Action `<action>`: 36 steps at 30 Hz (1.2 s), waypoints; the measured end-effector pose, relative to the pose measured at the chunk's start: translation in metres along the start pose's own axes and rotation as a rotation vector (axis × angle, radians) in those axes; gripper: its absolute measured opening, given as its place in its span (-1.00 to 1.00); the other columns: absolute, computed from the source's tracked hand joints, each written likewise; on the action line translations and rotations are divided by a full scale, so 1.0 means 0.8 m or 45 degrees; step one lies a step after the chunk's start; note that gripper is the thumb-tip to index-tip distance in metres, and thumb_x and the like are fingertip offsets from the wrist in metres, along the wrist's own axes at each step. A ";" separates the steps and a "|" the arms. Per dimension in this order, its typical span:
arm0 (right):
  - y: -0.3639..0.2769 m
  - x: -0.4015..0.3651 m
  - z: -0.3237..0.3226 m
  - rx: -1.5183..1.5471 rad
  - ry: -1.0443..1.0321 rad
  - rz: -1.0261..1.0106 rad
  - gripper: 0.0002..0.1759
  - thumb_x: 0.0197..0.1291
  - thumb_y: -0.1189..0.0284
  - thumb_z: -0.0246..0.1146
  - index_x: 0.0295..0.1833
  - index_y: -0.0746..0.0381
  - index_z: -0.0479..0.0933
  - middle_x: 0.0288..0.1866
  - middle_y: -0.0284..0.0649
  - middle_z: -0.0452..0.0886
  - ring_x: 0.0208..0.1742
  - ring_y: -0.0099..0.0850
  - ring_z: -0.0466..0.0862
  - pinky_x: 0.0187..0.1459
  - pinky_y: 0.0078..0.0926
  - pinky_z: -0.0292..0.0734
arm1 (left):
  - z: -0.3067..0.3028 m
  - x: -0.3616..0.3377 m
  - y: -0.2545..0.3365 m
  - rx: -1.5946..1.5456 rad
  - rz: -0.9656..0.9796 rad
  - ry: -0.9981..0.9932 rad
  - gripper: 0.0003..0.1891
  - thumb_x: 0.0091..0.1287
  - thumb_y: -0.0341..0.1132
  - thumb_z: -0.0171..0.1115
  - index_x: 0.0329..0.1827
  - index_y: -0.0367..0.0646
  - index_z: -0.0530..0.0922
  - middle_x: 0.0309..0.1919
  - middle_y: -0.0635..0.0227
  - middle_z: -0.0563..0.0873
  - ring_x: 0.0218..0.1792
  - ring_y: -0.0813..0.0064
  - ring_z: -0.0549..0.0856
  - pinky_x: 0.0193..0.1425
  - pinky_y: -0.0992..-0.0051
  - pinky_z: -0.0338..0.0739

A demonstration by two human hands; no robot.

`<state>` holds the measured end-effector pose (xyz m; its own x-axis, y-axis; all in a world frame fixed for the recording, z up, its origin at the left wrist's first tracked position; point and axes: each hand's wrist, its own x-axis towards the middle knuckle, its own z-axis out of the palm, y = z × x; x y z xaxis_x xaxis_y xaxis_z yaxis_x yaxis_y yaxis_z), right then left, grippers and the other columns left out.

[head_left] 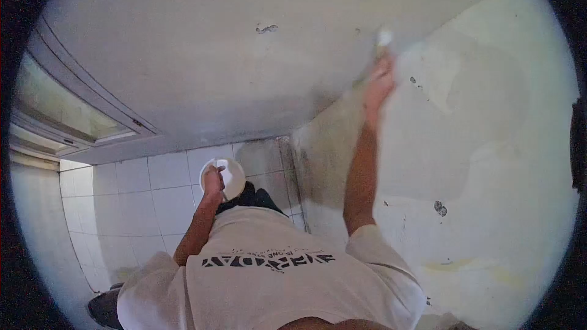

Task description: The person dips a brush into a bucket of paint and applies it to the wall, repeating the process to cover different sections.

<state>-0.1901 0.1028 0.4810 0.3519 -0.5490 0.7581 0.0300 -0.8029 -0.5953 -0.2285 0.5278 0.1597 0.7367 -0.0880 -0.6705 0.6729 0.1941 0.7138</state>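
My right hand [380, 80] is raised at the wall corner and closed around a paintbrush [384, 38]. The white bristles are up at the wall, and both hand and brush are smeared by motion. Low down in front of my body, my left hand [213, 179] is closed on a white bucket [243, 174] at its handle. White paint [233, 174] shows inside it. My fingers hide part of the bucket and the exact grip.
Two painted walls meet at a corner; the right wall [465, 146] has chipped spots and damp-looking patches. A framed window or door [79, 104] is at the left. White tiles [131, 183] cover the floor below, and a dark object [104, 307] lies at lower left.
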 end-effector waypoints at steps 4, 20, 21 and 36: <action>0.151 -0.190 0.063 -0.319 -0.569 0.076 -0.60 0.42 0.22 0.05 0.19 0.22 0.55 0.14 0.01 0.61 0.15 0.01 0.59 0.14 -0.14 0.50 | -0.031 -0.002 0.006 -0.080 0.140 0.039 -0.50 0.51 0.02 -0.17 -0.11 -0.27 0.58 -0.76 0.65 0.25 -0.79 0.72 0.18 -0.74 0.60 0.06; -0.094 -0.016 -0.035 -0.028 0.111 -0.220 -0.68 0.36 0.41 0.20 0.17 0.29 0.50 -0.40 -0.36 0.48 -0.43 -0.57 0.40 -0.37 -0.58 0.36 | -0.114 -0.012 0.038 -0.393 0.253 0.257 -0.62 0.49 -0.12 -0.14 -0.14 -0.23 0.57 -0.77 0.61 0.25 -0.80 0.70 0.17 -0.74 0.58 0.05; -0.067 -0.044 -0.002 0.133 0.099 -0.058 -0.66 0.34 0.42 0.23 0.17 0.30 0.48 -0.38 -0.33 0.51 -0.40 -0.57 0.42 -0.35 -0.59 0.37 | -0.118 -0.011 0.040 -0.390 0.262 0.258 -0.62 0.49 -0.12 -0.14 -0.14 -0.23 0.57 -0.77 0.61 0.25 -0.80 0.70 0.17 -0.74 0.58 0.05; -0.234 -0.150 0.152 2.094 0.147 0.935 -0.67 0.40 0.23 0.15 0.02 0.20 0.25 0.05 -0.07 0.37 0.23 0.06 0.51 0.27 0.03 0.47 | -0.152 -0.029 0.037 -0.438 0.213 0.228 -0.67 0.44 -0.09 -0.12 -0.32 -0.09 0.50 -0.75 0.58 0.28 -0.80 0.64 0.21 -0.75 0.55 0.10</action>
<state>-0.1240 0.3476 0.4689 0.6617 -0.7178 0.2164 0.7382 0.5736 -0.3550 -0.2338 0.6547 0.1718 0.7902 0.1373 -0.5973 0.4613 0.5085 0.7271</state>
